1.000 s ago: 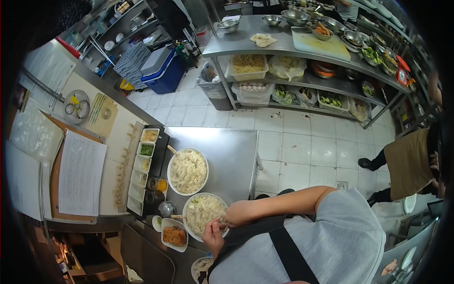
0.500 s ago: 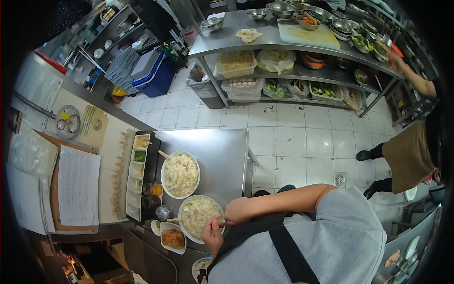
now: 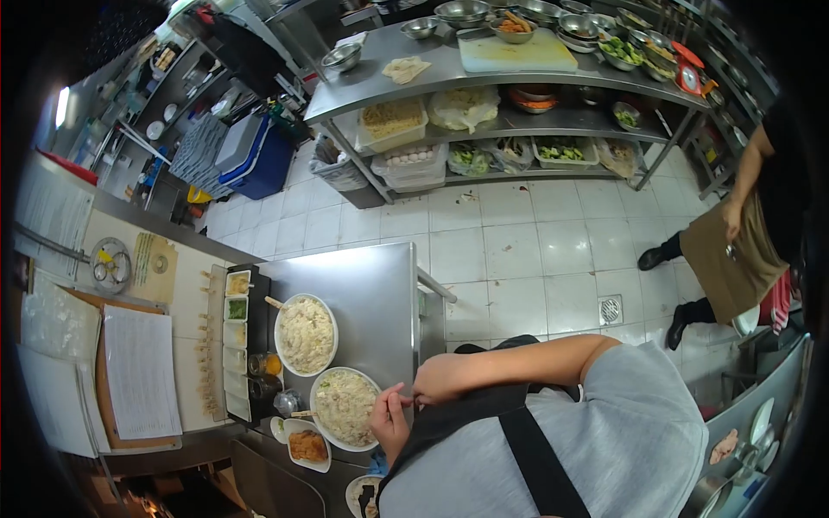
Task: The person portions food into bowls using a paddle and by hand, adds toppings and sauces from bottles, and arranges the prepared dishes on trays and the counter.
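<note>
My left hand [image 3: 390, 422] is closed, its thumb and fingers pinched together beside the right rim of the nearer rice bowl. My right hand [image 3: 441, 380] meets it at the fingertips, its fingers curled and partly hidden; whatever lies between the hands is too small to make out. The nearer white bowl [image 3: 345, 407] holds rice with green bits and has a wooden handle at its left rim. Behind it, a second white bowl [image 3: 306, 335] of rice also has a wooden handle. A white dish of browned food [image 3: 307, 445] sits at the nearer bowl's lower left.
Small containers [image 3: 237, 345] line the left side of the steel table [image 3: 380, 293]. Across the tiled floor stands a steel counter [image 3: 432, 73] with bowls and a cutting board [image 3: 516, 50]. A person in a brown apron [image 3: 734, 259] stands at the right.
The view has shifted, so the bowls appear further left and my hands now lie beside the nearer bowl's rim. The other person's arm, reaching to the counter half a second ago, is lowered.
</note>
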`<move>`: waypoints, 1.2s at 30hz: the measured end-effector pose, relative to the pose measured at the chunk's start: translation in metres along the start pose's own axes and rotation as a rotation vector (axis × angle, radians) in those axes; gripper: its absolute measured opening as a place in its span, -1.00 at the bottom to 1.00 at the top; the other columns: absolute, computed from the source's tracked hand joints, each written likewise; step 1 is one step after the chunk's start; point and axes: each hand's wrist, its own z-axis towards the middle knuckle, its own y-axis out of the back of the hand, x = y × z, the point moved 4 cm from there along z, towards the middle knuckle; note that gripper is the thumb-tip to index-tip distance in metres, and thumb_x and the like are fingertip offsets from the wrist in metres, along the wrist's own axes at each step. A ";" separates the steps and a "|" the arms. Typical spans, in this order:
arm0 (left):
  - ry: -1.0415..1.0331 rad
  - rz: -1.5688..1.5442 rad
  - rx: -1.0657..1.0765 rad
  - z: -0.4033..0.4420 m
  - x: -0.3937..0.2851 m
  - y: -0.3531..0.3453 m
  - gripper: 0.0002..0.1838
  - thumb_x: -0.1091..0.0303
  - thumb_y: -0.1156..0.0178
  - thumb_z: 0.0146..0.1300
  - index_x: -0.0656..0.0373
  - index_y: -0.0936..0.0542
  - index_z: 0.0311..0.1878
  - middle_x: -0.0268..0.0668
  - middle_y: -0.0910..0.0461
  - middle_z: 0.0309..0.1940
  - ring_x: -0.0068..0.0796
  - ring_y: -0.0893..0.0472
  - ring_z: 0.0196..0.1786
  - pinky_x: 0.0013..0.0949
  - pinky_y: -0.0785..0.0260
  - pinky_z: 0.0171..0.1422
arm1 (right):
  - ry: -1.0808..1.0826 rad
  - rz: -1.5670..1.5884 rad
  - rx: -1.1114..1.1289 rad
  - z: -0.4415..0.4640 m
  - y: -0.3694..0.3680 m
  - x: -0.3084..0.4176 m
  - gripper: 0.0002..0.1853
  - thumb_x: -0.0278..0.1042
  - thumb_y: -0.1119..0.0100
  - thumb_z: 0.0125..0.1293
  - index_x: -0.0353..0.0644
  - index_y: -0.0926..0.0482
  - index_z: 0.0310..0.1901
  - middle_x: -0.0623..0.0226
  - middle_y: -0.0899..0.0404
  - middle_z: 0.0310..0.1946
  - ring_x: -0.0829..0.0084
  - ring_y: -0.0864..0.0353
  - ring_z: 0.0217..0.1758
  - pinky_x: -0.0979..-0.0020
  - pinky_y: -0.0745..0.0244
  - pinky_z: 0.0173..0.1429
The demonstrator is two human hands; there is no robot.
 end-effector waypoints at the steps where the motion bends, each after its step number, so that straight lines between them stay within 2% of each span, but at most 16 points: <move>1: -0.004 -0.017 0.021 0.002 -0.005 -0.007 -0.77 0.38 0.02 0.40 0.26 -0.59 -0.07 -0.28 -0.61 -0.52 -0.56 -0.58 -0.43 -0.47 -0.40 -0.31 | -0.016 0.002 -0.009 -0.008 0.000 -0.004 -0.71 -0.16 0.01 0.26 -0.17 -0.63 -0.30 0.06 -0.63 -0.40 0.01 -0.61 -0.27 0.07 -0.48 -0.17; 6: -0.017 -0.147 0.193 0.020 -0.023 -0.057 -0.77 0.38 0.02 0.40 0.27 -0.59 -0.07 -0.27 -0.60 -0.52 -0.59 -0.55 -0.44 -0.48 -0.42 -0.30 | -0.179 0.029 -0.112 -0.070 0.017 -0.015 -0.74 -0.22 -0.07 0.22 -0.20 -0.62 -0.23 0.05 -0.63 -0.39 -0.02 -0.59 -0.27 0.07 -0.47 -0.19; 13: 0.124 -0.188 0.364 0.040 -0.031 -0.129 -0.71 0.30 0.04 0.44 0.25 -0.51 0.07 -0.31 -0.61 -0.41 -0.63 -0.54 -0.36 -0.54 -0.42 -0.19 | -0.281 0.728 -0.333 -0.139 -0.017 -0.147 -0.71 -0.20 -0.13 0.27 -0.16 -0.64 -0.07 0.33 -0.69 -0.33 0.58 -0.65 -0.24 0.44 -0.54 -0.16; 15: 0.242 -0.083 0.392 0.040 -0.005 -0.155 -0.72 0.26 -0.02 0.42 0.19 -0.53 0.06 -0.34 -0.61 -0.40 -0.66 -0.54 -0.35 -0.54 -0.41 -0.19 | -0.483 1.037 -0.633 -0.186 -0.052 -0.234 -0.72 -0.22 -0.10 0.30 -0.12 -0.63 -0.04 0.33 -0.68 -0.29 0.58 -0.64 -0.24 0.45 -0.54 -0.19; 18: 0.229 0.110 0.521 0.034 0.049 -0.202 -0.71 0.22 -0.06 0.35 0.14 -0.57 0.02 -0.22 -0.62 -0.45 -0.39 -0.60 -0.39 -0.35 -0.41 -0.24 | -0.651 1.162 -1.740 -0.333 -0.073 -0.322 -0.82 -0.25 -0.05 0.36 -0.17 -0.53 -0.26 0.42 -0.55 -0.48 0.56 -0.51 -0.45 0.47 -0.45 -0.35; 20: 0.345 0.224 0.690 0.033 0.085 -0.231 -0.69 0.16 -0.03 0.39 0.08 -0.56 0.06 -0.29 -0.65 -0.32 -0.50 -0.59 -0.25 -0.39 -0.42 -0.08 | -0.811 0.680 -2.466 -0.482 -0.067 -0.355 -0.74 -0.14 0.00 0.41 -0.13 -0.43 -0.35 0.46 -0.37 -0.64 0.58 -0.36 -0.63 0.46 -0.31 -0.56; 21: 0.365 0.289 0.779 0.034 0.095 -0.246 -0.69 0.16 -0.03 0.38 0.08 -0.56 0.05 -0.28 -0.65 -0.33 -0.48 -0.59 -0.25 -0.38 -0.42 -0.09 | -0.553 0.803 -2.833 -0.563 -0.073 -0.374 -0.72 -0.11 0.02 0.41 -0.12 -0.42 -0.37 0.44 -0.34 -0.68 0.57 -0.31 -0.71 0.47 -0.24 -0.63; 23: 0.376 0.392 0.906 0.046 0.108 -0.281 -0.68 0.14 -0.03 0.37 0.09 -0.56 0.04 -0.27 -0.65 -0.35 -0.44 -0.60 -0.27 -0.37 -0.42 -0.11 | -0.511 0.265 -3.077 -0.687 -0.008 -0.309 -0.60 0.02 0.02 0.37 -0.11 -0.41 -0.49 0.43 -0.34 -0.76 0.56 -0.31 -0.76 0.51 -0.18 -0.67; 25: 0.335 0.453 0.959 0.065 0.109 -0.316 -0.68 0.13 -0.04 0.36 0.09 -0.57 0.03 -0.25 -0.65 -0.37 -0.41 -0.61 -0.28 -0.35 -0.43 -0.13 | -0.380 0.561 -3.116 -0.820 0.001 -0.318 -0.52 0.12 0.00 0.36 -0.19 -0.46 -0.45 0.40 -0.43 -0.69 0.55 -0.37 -0.70 0.53 -0.19 -0.67; 26: 0.314 0.478 0.969 0.077 0.107 -0.334 -0.67 0.13 -0.04 0.36 0.10 -0.57 0.03 -0.24 -0.65 -0.38 -0.39 -0.61 -0.29 -0.34 -0.43 -0.14 | 0.313 0.700 -3.256 -0.901 -0.001 -0.341 -0.48 0.16 -0.01 0.34 -0.24 -0.46 -0.42 0.34 -0.50 -0.59 0.54 -0.45 -0.58 0.48 -0.26 -0.61; 28: 0.260 0.518 0.967 0.103 0.097 -0.370 -0.66 0.11 -0.04 0.35 0.10 -0.57 0.02 -0.22 -0.65 -0.40 -0.35 -0.62 -0.31 -0.32 -0.43 -0.15 | 0.576 0.667 -3.224 -1.041 -0.030 -0.384 -0.62 -0.09 0.00 0.41 -0.23 -0.36 -0.45 0.38 -0.41 -0.58 0.51 -0.41 -0.51 0.47 -0.29 -0.53; 30: 0.200 0.541 0.917 0.130 0.078 -0.403 -0.66 0.10 -0.04 0.34 0.11 -0.57 0.01 -0.21 -0.64 -0.42 -0.32 -0.63 -0.32 -0.30 -0.43 -0.17 | 0.670 0.812 -2.276 -1.035 0.043 -0.426 -0.71 -0.15 0.03 0.43 -0.23 -0.34 -0.28 0.30 -0.39 -0.53 0.44 -0.37 -0.54 0.36 -0.41 -0.39; 31: 0.201 0.502 0.858 0.147 0.066 -0.416 -0.65 0.10 -0.04 0.33 0.11 -0.57 0.01 -0.20 -0.64 -0.43 -0.30 -0.63 -0.33 -0.29 -0.43 -0.18 | 0.473 0.726 -2.245 -1.002 0.057 -0.457 -0.74 -0.16 0.02 0.41 -0.21 -0.38 -0.24 0.28 -0.43 -0.48 0.42 -0.41 -0.46 0.34 -0.42 -0.32; 33: 0.311 0.303 0.754 0.180 0.023 -0.449 -0.64 0.08 -0.05 0.32 0.11 -0.58 0.01 -0.16 -0.65 -0.41 -0.20 -0.64 -0.29 -0.25 -0.44 -0.15 | -0.553 0.643 -2.422 -0.801 0.067 -0.499 -0.77 -0.17 0.00 0.38 -0.16 -0.46 -0.17 0.24 -0.51 -0.37 0.36 -0.48 -0.32 0.29 -0.43 -0.19; 34: 0.349 0.275 0.782 0.188 0.018 -0.465 -0.63 0.07 -0.05 0.32 0.11 -0.58 0.01 -0.14 -0.65 -0.39 -0.18 -0.63 -0.27 -0.24 -0.43 -0.14 | -0.889 0.668 -2.179 -0.698 0.069 -0.508 -0.77 -0.18 -0.01 0.37 -0.14 -0.50 -0.13 0.22 -0.55 -0.32 0.33 -0.52 -0.25 0.26 -0.44 -0.12; 36: 0.426 0.223 0.822 0.203 0.012 -0.490 -0.62 0.06 -0.05 0.31 0.12 -0.57 0.02 -0.11 -0.64 -0.35 -0.14 -0.63 -0.22 -0.21 -0.43 -0.12 | -1.021 0.631 -1.405 -0.525 0.057 -0.496 -0.74 -0.20 -0.03 0.34 -0.09 -0.58 -0.06 0.19 -0.64 -0.21 0.28 -0.59 -0.10 0.22 -0.45 0.01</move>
